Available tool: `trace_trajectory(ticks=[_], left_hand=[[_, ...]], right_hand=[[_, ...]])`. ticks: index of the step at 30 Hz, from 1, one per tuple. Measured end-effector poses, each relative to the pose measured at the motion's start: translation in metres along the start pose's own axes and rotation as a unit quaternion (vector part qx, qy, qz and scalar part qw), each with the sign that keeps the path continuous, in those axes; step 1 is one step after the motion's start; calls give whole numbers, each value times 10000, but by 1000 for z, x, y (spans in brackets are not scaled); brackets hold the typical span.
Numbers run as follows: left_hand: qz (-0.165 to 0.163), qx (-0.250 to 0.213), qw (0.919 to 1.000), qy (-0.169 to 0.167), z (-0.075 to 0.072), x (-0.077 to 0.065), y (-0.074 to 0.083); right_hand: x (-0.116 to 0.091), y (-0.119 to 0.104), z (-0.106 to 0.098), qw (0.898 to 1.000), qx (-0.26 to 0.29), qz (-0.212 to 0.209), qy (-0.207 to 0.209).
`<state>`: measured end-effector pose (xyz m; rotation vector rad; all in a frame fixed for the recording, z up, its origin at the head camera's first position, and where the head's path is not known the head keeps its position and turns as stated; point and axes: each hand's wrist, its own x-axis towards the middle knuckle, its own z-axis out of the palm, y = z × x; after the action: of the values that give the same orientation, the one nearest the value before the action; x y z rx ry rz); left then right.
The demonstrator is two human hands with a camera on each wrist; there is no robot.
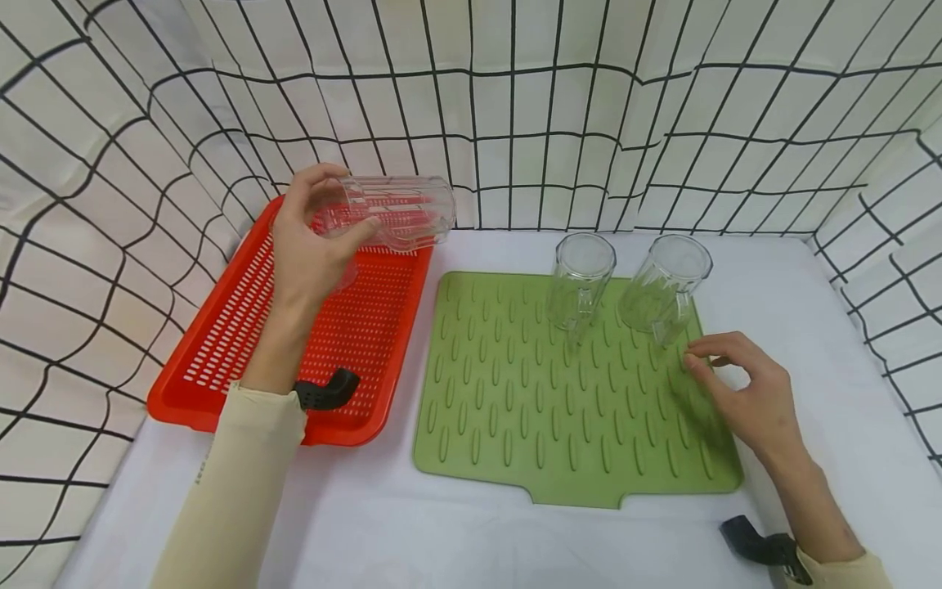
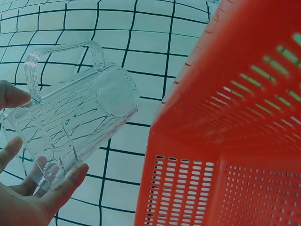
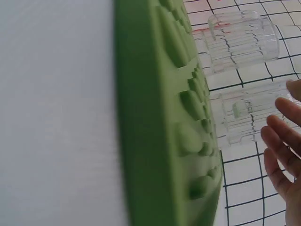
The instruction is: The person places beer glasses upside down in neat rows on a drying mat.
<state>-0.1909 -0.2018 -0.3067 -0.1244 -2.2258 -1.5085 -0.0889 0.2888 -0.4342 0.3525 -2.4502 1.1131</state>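
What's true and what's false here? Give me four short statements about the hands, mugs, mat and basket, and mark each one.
1. In the head view, the red basket is left of the green mat. True.
2. Three mugs stand on the mat. False: two do, a left mug and a right mug.
3. The left hand holds a clear mug sideways. True.
4. The right hand grips a mug's handle. False: it holds nothing.
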Motion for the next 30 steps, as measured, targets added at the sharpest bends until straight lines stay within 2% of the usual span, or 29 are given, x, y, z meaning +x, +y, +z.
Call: trace_trajectory(ticks=[4,12,20,30], left_hand=[[-47,-248,9997,-40,4,-2,3],[-62,-442,9989,-145,13,-5,10],[34,-645,9977,-216,19,-7,14],[175,-851,9958,-272,27,-9,18]], right_hand=[[7,-3,-3,9990,157,-250,344],[26,-16,-7,9970,283,-458,560],[43,-39,-6,9943,642,-580,621],[62,-61,2,9847,1598,-547,419]])
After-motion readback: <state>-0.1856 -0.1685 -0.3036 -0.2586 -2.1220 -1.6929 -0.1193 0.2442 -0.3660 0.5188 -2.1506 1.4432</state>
